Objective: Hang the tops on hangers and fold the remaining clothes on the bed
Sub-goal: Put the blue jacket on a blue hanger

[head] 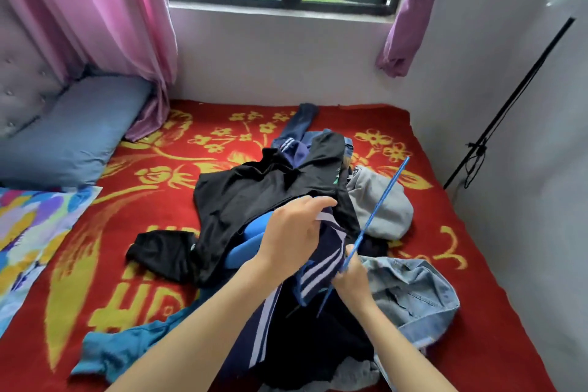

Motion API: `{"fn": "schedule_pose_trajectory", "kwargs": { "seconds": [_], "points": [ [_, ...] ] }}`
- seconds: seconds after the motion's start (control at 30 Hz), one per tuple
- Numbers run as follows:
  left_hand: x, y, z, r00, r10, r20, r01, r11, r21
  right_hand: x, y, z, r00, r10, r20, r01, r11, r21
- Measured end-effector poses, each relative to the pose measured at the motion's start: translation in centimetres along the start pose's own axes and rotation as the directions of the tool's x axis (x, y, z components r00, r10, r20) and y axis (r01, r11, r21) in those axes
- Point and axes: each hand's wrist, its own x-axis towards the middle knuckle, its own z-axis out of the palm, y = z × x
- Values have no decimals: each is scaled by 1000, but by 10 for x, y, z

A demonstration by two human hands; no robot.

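Right hand (351,277) grips the blue hanger (377,213), left hand (291,232) pinches the striped navy top (321,267), which may slide off the tilted hanger

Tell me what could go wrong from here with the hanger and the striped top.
The thin blue hanger gripped by the right hand juts over the grey garment and could snag it. The navy striped top held by the left hand lies in the pile; pulling it may drag the black top along.

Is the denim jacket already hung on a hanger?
No, the denim jacket lies crumpled on the red blanket beside the right hand.
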Motion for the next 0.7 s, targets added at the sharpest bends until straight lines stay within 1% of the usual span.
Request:
{"fn": "schedule_pose_trajectory", "kwargs": {
  "seconds": [0.07, 0.1, 0.13, 0.2, 0.27, 0.37, 0.43, 0.53, 0.63, 0.7],
  "points": [
    [3, 15, -7, 999, 14, -42, -16, 999, -49, -7, -3, 13, 997, -6, 73, 8, 1000, -28],
    [3, 21, -12, 998, 0, -56, -4, 998, -64, -11, -7, 17, 999, 11, 54, -9, 1000, -21],
    [4, 25, -17, 997, -34, -67, 28, 996, -82, -10, -11, 20, 1000, 15, -6, -15, 1000, -6],
    [6, 33, -29, 987, -127, -97, 115, 986, -119, -4, -21, 17, 989, -13, -146, 18, 999, 38],
    [7, 41, -45, 972, -183, -148, 160, 975, -152, 7, -32, 5, 975, 13, -221, 21, 989, 149],
    [9, 45, -76, 942, -205, -266, 169, 974, -151, 25, -54, -21, 983, 7, -185, 64, 925, 374],
    [13, 45, -102, 900, -199, -387, 149, 976, -156, 36, -82, -41, 983, -73, -171, 142, 888, 438],
    [25, 49, -146, 828, -190, -528, 103, 976, -190, 35, -145, -67, 951, -248, -183, 306, 830, 465],
    [33, 55, -191, 761, -176, -625, 45, 975, -220, 16, -208, -87, 896, -412, -166, 440, 771, 461],
    [32, 55, -216, 730, -162, -664, 6, 973, -231, 6, -236, -91, 870, -481, -112, 470, 736, 487]
  ]
}}
